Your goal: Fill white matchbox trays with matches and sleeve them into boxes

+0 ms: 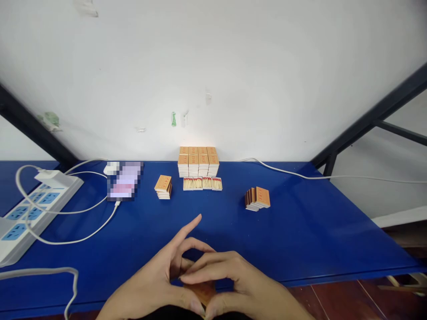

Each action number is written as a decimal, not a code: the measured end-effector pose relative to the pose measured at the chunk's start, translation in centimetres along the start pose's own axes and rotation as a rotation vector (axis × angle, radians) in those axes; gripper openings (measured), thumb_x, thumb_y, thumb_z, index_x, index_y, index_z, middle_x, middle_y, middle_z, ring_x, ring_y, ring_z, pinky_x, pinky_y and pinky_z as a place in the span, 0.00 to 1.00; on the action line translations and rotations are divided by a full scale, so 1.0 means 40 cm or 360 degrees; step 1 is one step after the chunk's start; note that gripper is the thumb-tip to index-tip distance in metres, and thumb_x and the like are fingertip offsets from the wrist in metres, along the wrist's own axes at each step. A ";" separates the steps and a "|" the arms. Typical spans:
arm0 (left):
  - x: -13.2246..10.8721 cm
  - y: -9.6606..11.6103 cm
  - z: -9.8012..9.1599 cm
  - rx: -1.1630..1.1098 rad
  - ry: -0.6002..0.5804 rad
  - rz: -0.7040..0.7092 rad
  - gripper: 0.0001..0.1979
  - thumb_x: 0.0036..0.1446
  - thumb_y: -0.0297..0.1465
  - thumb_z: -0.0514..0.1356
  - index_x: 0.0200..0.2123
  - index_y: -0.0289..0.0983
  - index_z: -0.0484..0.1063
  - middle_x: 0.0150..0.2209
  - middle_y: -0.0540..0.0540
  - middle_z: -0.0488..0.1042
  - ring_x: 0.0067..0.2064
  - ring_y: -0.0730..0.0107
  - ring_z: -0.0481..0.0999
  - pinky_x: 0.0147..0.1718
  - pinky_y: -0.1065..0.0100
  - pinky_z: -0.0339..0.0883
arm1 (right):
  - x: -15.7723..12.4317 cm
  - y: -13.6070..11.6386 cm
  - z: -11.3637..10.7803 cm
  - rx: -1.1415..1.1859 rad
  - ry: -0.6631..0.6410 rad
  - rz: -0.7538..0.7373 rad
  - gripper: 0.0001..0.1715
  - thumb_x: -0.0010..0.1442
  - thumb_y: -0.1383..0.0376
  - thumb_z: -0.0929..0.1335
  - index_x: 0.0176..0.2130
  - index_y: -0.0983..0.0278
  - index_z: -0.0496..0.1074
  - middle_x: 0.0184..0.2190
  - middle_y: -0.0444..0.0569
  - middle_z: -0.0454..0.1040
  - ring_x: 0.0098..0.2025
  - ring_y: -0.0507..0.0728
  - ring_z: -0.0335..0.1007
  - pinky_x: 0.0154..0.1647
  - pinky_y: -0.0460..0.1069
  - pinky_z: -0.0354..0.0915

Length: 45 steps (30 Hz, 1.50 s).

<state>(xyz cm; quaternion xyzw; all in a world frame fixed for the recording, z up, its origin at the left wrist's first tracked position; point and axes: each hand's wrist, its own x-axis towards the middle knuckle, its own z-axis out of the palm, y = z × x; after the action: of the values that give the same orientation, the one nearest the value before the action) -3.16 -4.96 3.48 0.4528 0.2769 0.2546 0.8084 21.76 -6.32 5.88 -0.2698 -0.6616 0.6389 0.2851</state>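
Note:
At the front edge of the blue table, my left hand [160, 275] and my right hand [233, 278] meet around a matchbox [202, 291], mostly hidden by the fingers. Both thumbs press at its near end, while my left index finger points up and away. Beyond the hands, a row of open matchbox trays [202, 184] shows red-tipped matches. Behind that row stands a block of stacked matchboxes [198, 161]. A small stack of matchboxes [163, 186] is on the left, and a leaning group of matchboxes [258, 198] lies to the right.
A white power strip [36, 209] with looping cables lies at the left. Beside it, a phone [126, 180] with a blurred screen is plugged into a cable. Another white cable [300, 176] runs along the back right. Dark metal frame bars [360, 126] flank the blue table [320, 235].

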 end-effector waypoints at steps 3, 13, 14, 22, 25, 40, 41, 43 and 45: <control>0.002 -0.014 -0.006 -0.0103 -0.0026 0.0033 0.66 0.50 0.25 0.83 0.79 0.67 0.48 0.68 0.43 0.70 0.53 0.54 0.86 0.49 0.56 0.78 | 0.013 0.009 0.004 0.0064 -0.0029 -0.0032 0.33 0.59 0.55 0.84 0.62 0.45 0.83 0.58 0.46 0.85 0.62 0.63 0.80 0.70 0.57 0.68; 0.004 0.026 0.010 0.0310 0.0289 0.0293 0.41 0.68 0.38 0.71 0.78 0.58 0.57 0.66 0.41 0.75 0.49 0.56 0.87 0.48 0.55 0.81 | -0.039 -0.044 -0.060 -0.0310 0.0367 -0.0079 0.39 0.51 0.53 0.87 0.61 0.43 0.83 0.53 0.45 0.83 0.50 0.59 0.82 0.53 0.53 0.76; 0.007 0.035 0.007 0.0541 0.0465 0.0358 0.36 0.71 0.41 0.68 0.77 0.56 0.59 0.63 0.41 0.78 0.47 0.58 0.88 0.47 0.55 0.82 | -0.052 -0.056 -0.084 -0.0515 0.0520 -0.0090 0.38 0.53 0.52 0.86 0.62 0.42 0.82 0.54 0.44 0.83 0.51 0.60 0.81 0.54 0.54 0.76; 0.074 0.143 -0.064 0.1765 0.1905 0.0638 0.20 0.68 0.45 0.65 0.57 0.43 0.78 0.49 0.40 0.81 0.44 0.51 0.82 0.40 0.52 0.77 | -0.117 -0.057 -0.309 -0.1677 0.1372 0.0011 0.30 0.69 0.41 0.74 0.64 0.48 0.80 0.56 0.51 0.83 0.59 0.71 0.73 0.47 0.62 0.78; 0.107 0.159 -0.088 0.2053 0.1992 0.0592 0.22 0.66 0.44 0.65 0.56 0.38 0.80 0.53 0.35 0.80 0.51 0.43 0.81 0.51 0.45 0.76 | -0.122 -0.033 -0.337 -0.1640 0.1312 0.0123 0.31 0.69 0.39 0.73 0.64 0.48 0.80 0.58 0.51 0.82 0.61 0.71 0.71 0.34 0.57 0.76; 0.151 0.149 -0.106 0.2465 0.2107 0.0578 0.19 0.70 0.42 0.62 0.54 0.35 0.79 0.46 0.35 0.85 0.51 0.38 0.83 0.48 0.47 0.76 | -0.111 -0.023 -0.329 -0.1581 0.1231 0.0230 0.28 0.73 0.44 0.70 0.67 0.45 0.77 0.64 0.51 0.78 0.59 0.69 0.77 0.40 0.58 0.78; 0.149 0.148 -0.103 0.2460 0.2107 0.0616 0.19 0.71 0.42 0.62 0.54 0.35 0.79 0.46 0.34 0.85 0.51 0.38 0.83 0.49 0.47 0.76 | -0.111 -0.022 -0.327 -0.1558 0.1227 0.0248 0.28 0.73 0.44 0.70 0.67 0.45 0.76 0.65 0.51 0.77 0.56 0.68 0.78 0.39 0.57 0.77; 0.142 0.141 -0.092 0.2445 0.2099 0.0711 0.18 0.72 0.42 0.62 0.55 0.35 0.78 0.48 0.34 0.84 0.53 0.38 0.82 0.51 0.45 0.75 | -0.111 -0.021 -0.326 -0.1525 0.1213 0.0270 0.30 0.73 0.44 0.70 0.69 0.46 0.75 0.65 0.51 0.76 0.53 0.66 0.80 0.35 0.56 0.77; 0.131 0.129 -0.078 0.2421 0.2052 0.0816 0.18 0.74 0.42 0.62 0.56 0.35 0.78 0.49 0.35 0.84 0.53 0.41 0.82 0.54 0.45 0.74 | -0.112 -0.020 -0.327 -0.1515 0.1204 0.0261 0.31 0.73 0.44 0.70 0.70 0.46 0.74 0.65 0.52 0.77 0.52 0.66 0.80 0.33 0.55 0.75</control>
<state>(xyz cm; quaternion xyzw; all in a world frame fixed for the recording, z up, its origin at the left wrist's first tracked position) -2.34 2.73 5.50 0.6677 0.6411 0.3713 -0.0730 34.32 -0.55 6.83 -0.6255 -0.7044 0.1532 0.2983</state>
